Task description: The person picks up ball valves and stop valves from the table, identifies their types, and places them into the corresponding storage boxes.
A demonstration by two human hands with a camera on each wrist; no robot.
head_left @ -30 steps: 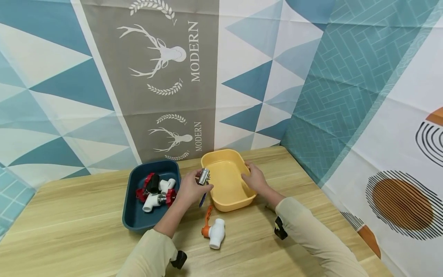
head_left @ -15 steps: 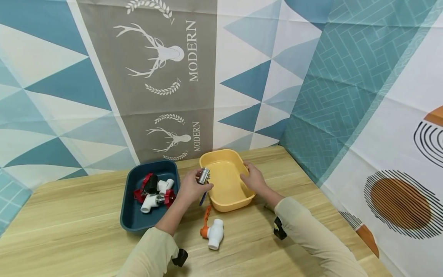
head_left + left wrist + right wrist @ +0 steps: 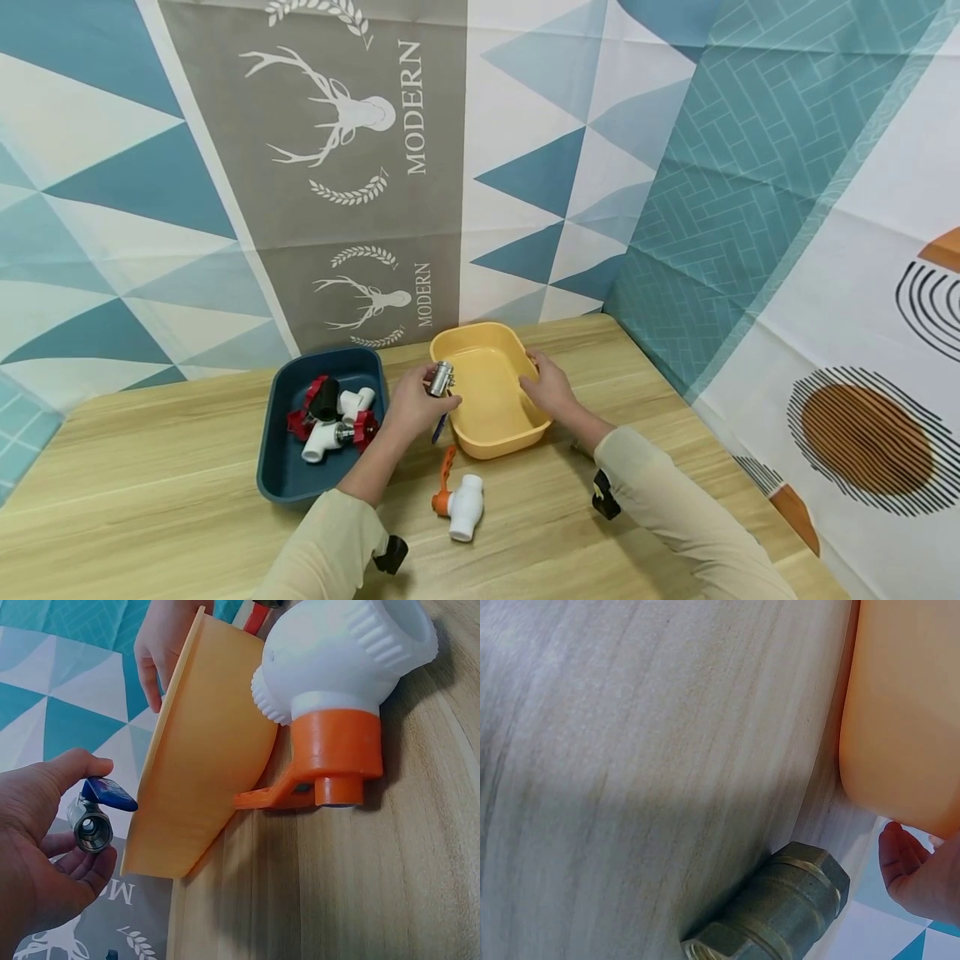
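My left hand (image 3: 417, 405) holds a small metal ball valve (image 3: 441, 379) with a blue lever (image 3: 111, 793), over the left rim of the yellow bin (image 3: 491, 392). In the left wrist view, the valve's threaded opening faces the camera. My right hand (image 3: 553, 387) grips the bin's right side, thumb over the rim; the fingers (image 3: 900, 859) are partly hidden in the right wrist view. A white plastic ball valve (image 3: 467, 507) with an orange handle (image 3: 444, 487) lies on the table in front of the bin.
Left of the yellow bin stands a dark blue bin (image 3: 273, 450) with white, black and red-handled fittings (image 3: 324, 437). A brass fitting with hexagonal ends (image 3: 772, 907) lies near my right wrist. Patterned cloth walls (image 3: 540, 167) border the wooden table (image 3: 172, 483).
The head view has turned slightly, so the things sit a little further left in it. Both hands keep their places, the metal ball valve still in the left.
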